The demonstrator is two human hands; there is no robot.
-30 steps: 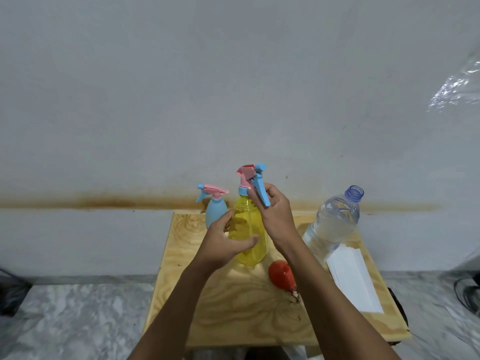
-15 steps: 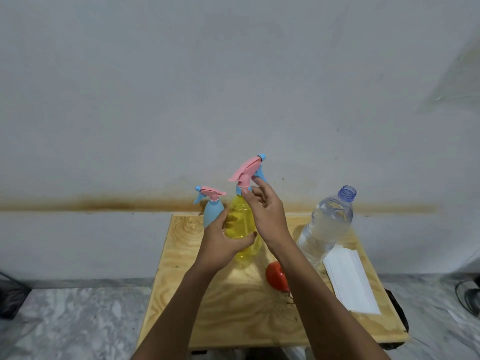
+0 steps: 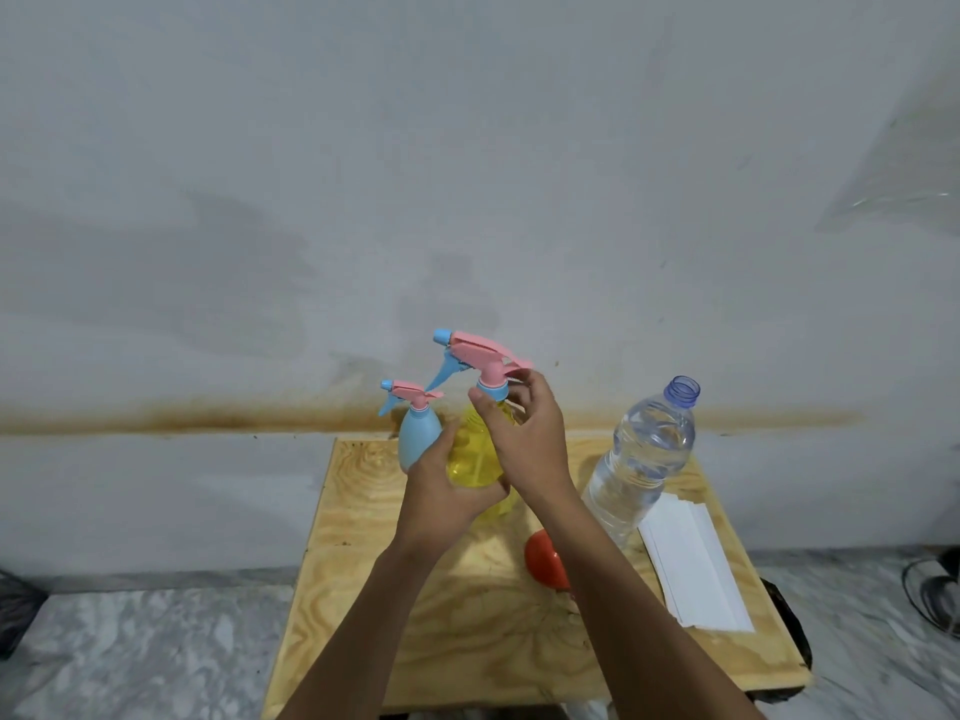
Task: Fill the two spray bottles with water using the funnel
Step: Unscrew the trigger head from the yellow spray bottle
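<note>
A yellow spray bottle (image 3: pixel 475 459) stands near the back of a small wooden table (image 3: pixel 467 641). My left hand (image 3: pixel 447 491) grips its body from the left. My right hand (image 3: pixel 524 439) pinches the blue collar under its pink and blue spray head (image 3: pixel 475 356), whose nozzle points left. A smaller blue spray bottle (image 3: pixel 418 439) with its own pink head stands just behind and to the left. A red funnel (image 3: pixel 543 563) lies on the table, partly hidden by my right forearm. An uncapped clear water bottle (image 3: pixel 644 459) stands to the right.
A stack of white paper (image 3: pixel 696 569) lies on the table's right side. A pale wall with a rusty stain line rises right behind the table. Marble floor surrounds it, with dark objects at the far left and far right edges.
The spray head on the yellow bottle has turned around: its nozzle pointed right before and now points left. My right hand shifted its hold on the collar. My left hand stayed on the bottle's body.
</note>
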